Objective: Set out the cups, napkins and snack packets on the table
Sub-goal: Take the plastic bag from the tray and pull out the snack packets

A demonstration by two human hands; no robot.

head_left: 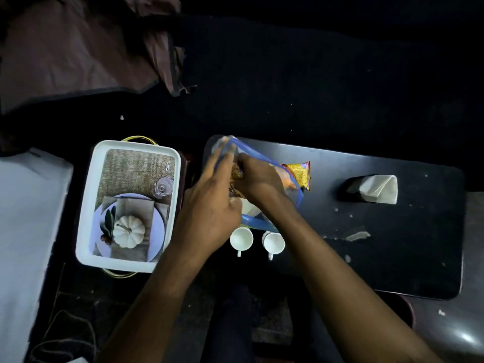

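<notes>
A clear plastic bag with a blue rim [293,179] lies on the left part of the black table [392,258]. My left hand [209,208] holds the bag's near edge open. My right hand [258,179] is inside the bag, closed on a brown and orange snack packet [237,176]. A yellow snack packet [301,174] lies just beyond the bag. Two white cups, one [241,238] beside the other [274,242], stand upright near the table's front edge. A white napkin [379,189] sits in a dark holder at the right.
A white tray [86,205] with gold handles and a printed pumpkin picture stands left of the table. Brown cloth [78,48] lies at the back left. Scuffed patches mark the tabletop at the right [358,235]. A grey rounded seat [458,334] shows at the bottom right.
</notes>
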